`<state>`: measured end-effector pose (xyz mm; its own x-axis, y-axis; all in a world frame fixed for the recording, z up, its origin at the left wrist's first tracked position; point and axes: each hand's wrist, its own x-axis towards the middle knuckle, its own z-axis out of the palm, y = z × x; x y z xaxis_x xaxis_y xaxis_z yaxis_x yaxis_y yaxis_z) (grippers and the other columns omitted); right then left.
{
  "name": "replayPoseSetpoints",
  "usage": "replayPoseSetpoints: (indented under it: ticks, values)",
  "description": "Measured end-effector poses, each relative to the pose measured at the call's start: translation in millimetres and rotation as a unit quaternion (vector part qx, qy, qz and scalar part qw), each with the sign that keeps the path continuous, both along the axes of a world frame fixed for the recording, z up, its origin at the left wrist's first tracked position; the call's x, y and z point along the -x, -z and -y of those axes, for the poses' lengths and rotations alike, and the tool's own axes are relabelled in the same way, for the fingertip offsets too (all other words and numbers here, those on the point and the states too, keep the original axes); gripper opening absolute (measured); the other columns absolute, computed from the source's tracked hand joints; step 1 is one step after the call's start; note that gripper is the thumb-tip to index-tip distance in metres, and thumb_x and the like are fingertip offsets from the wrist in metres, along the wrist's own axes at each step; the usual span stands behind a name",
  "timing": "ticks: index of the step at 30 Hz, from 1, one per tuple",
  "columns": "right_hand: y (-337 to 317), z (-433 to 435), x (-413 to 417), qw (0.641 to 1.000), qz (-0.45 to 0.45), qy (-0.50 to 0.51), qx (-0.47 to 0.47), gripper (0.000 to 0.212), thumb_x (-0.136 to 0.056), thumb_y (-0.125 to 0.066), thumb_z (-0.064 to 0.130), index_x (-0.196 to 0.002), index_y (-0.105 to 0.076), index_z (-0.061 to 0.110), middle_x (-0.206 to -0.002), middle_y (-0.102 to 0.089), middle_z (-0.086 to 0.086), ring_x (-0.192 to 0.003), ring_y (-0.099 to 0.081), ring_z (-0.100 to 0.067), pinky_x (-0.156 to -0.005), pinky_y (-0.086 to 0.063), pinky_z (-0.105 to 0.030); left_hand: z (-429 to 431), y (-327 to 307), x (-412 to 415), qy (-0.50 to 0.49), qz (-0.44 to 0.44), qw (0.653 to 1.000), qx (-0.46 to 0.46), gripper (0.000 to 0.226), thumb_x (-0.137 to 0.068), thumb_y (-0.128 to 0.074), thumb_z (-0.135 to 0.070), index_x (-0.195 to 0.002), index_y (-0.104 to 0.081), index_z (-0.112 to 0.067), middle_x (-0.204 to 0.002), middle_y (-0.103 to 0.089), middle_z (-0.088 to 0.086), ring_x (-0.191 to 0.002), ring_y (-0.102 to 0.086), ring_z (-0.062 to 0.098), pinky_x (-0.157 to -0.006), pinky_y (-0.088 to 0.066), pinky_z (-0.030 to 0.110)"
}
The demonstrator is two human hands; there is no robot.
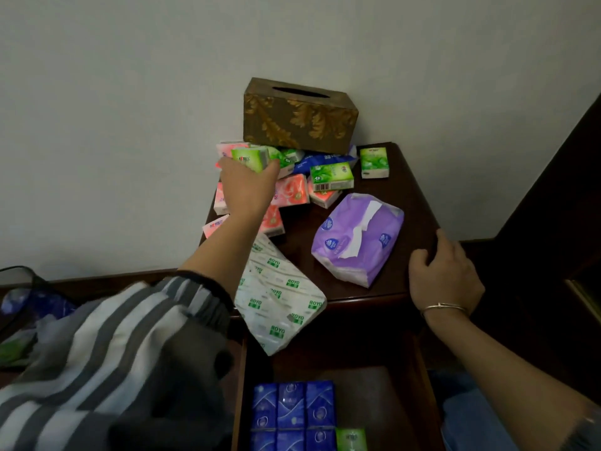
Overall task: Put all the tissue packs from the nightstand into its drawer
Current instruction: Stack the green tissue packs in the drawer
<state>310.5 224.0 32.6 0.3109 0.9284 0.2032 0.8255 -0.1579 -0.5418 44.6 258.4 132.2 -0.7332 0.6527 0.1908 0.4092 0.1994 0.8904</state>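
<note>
My left hand (248, 187) grips a small green tissue pack (250, 157) at the back left of the dark nightstand (400, 203). Around it lie several pink packs (292, 190) and more green packs (331, 175), one apart at the back right (374, 162). A purple soft pack (357, 237) and a white pack with green print (279, 294) lie nearer me, the white one overhanging the front edge. The open drawer (383, 395) below holds blue packs (292, 408) and one green pack (351, 439). My right hand (445, 271) rests on the nightstand's front right corner.
A brown and gold tissue box (299, 115) stands on the pile against the white wall. A blue pack (322, 159) lies under it. At the left are a lower dark surface and a bag with blue and green items (29, 307). Dark furniture rises at the right.
</note>
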Motion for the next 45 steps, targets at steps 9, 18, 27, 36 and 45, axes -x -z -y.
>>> replayPoseSetpoints:
  ticks: [9,18,27,36,45]
  values:
    - [2.3,-1.4,-0.8,1.000,0.005,0.008,-0.005,0.052,-0.086,-0.047,0.029,-0.136,-0.045,0.015,-0.135,-0.052,-0.011,-0.112,-0.055,-0.034,-0.083,-0.046,-0.040,-41.5,10.2,-7.7,-0.083,0.177,0.980,0.039,0.101,-0.074,-0.073,-0.035,-0.147,-0.010,-0.003,-0.124,-0.053,0.011,-0.104,-0.054,0.027,-0.085,-0.045,0.036]
    - [1.5,-1.9,0.0,1.000,0.004,0.008,-0.006,0.052,-0.084,-0.048,0.030,-0.134,-0.046,0.016,-0.134,-0.053,-0.010,-0.111,-0.056,-0.033,-0.081,-0.047,-0.040,-23.4,6.7,-13.2,-0.108,0.233,0.967,0.003,0.079,-0.066,-0.076,-0.032,-0.130,-0.036,-0.011,-0.092,-0.052,0.001,-0.075,-0.053,0.015,-0.067,-0.050,0.032]
    - [-8.2,3.0,2.7,1.000,0.003,0.002,0.021,0.052,-0.086,-0.046,0.029,-0.136,-0.044,0.015,-0.135,-0.051,-0.013,-0.114,-0.053,-0.036,-0.086,-0.045,-0.042,121.3,32.2,28.4,-0.188,0.106,0.975,-0.043,0.050,-0.066,-0.074,-0.030,-0.105,-0.050,-0.009,-0.087,-0.059,-0.003,-0.067,-0.054,0.008,-0.042,-0.035,0.004]
    - [-10.1,2.0,3.5,0.999,0.028,-0.025,0.038,0.050,-0.089,-0.045,0.023,-0.136,-0.043,0.009,-0.135,-0.048,-0.020,-0.122,-0.044,-0.039,-0.097,-0.037,-0.047,141.2,73.3,30.2,-0.222,0.105,0.968,-0.043,0.050,-0.069,-0.072,-0.030,-0.101,-0.035,-0.021,-0.088,-0.054,-0.003,-0.077,-0.052,0.021,-0.070,-0.037,0.028]
    - [-54.1,-61.0,32.4,0.984,0.011,-0.146,-0.101,0.036,-0.087,-0.055,0.020,-0.122,-0.056,0.012,-0.125,-0.053,-0.017,-0.118,-0.045,-0.037,-0.098,-0.034,-0.043,129.4,105.4,28.0,-0.249,-0.039,0.968,-0.004,0.059,-0.063,-0.055,-0.050,-0.109,-0.037,-0.017,-0.093,-0.063,0.015,-0.086,-0.052,0.038,-0.069,-0.035,0.034]
